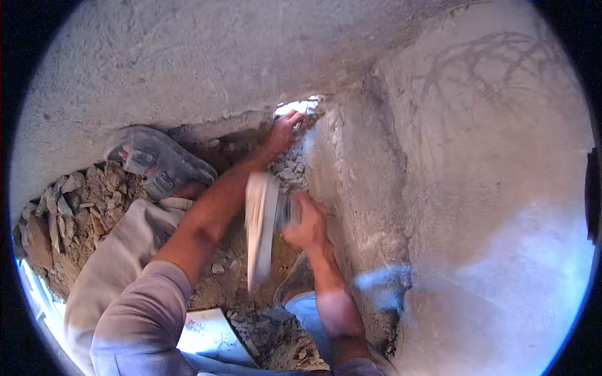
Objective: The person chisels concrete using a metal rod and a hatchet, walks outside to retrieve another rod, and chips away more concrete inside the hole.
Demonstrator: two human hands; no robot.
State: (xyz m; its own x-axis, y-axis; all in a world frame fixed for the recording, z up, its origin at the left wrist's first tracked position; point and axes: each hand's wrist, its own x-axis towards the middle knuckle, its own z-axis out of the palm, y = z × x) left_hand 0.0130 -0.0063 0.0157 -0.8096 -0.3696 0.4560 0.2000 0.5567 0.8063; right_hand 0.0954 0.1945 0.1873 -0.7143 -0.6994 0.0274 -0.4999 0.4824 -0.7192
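My left hand (288, 128) reaches to a small bright gap (295, 106) at the foot of the wall. Its fingers are apart and touch the edge of the gap, with nothing seen in them. Below it, my right hand (307, 222) is closed round the grip of a trowel (260, 225). The trowel's long pale blade is turned almost edge-on, tapers downward and is smeared by motion. Small broken stones (290, 169) lie between the left hand and the trowel.
A rough plastered wall (188, 69) runs along the top, another wall (483, 156) along the right. Rubble and soil (81, 213) are heaped at the left. A sandalled foot (160, 160) rests near the wall. A pale flat board (213, 335) lies at the bottom.
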